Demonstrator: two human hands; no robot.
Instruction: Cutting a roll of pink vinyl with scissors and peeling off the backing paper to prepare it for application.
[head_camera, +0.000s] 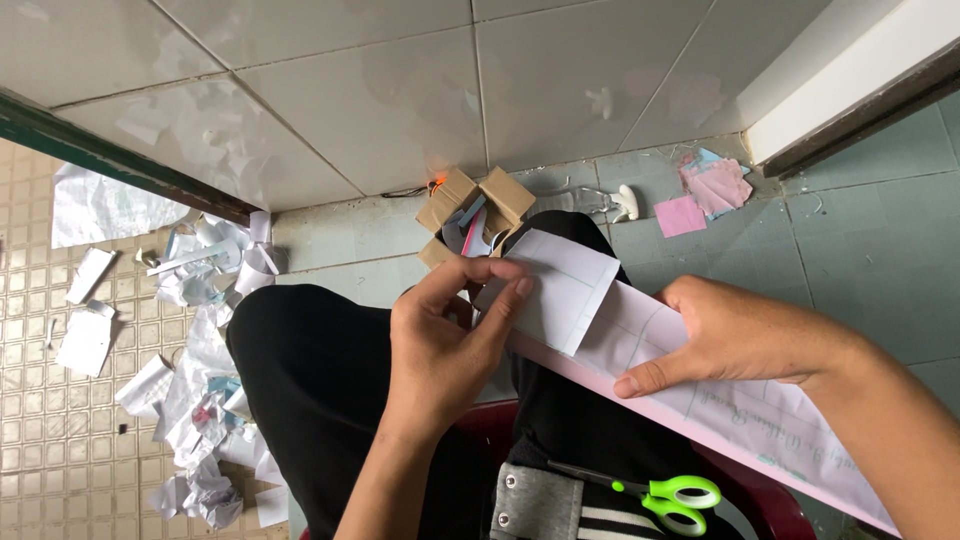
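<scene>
My left hand (445, 335) pinches the folded end of a long white paper strip (600, 320) with faint ruled lines and a pink underside edge. The fold sits over my black-trousered knees. My right hand (735, 335) presses flat on the same strip further right, thumb along its lower edge. The strip runs down to the lower right corner. Green-handled scissors (665, 497) lie on my lap below the hands, touched by neither hand.
A small open cardboard box (455, 195) with paper pieces stands on the floor beyond my knees. Pink paper squares (705, 195) lie at the upper right. Crumpled white paper scraps (200, 370) litter the tiled floor at left. A dark red stool edge (485, 425) shows under me.
</scene>
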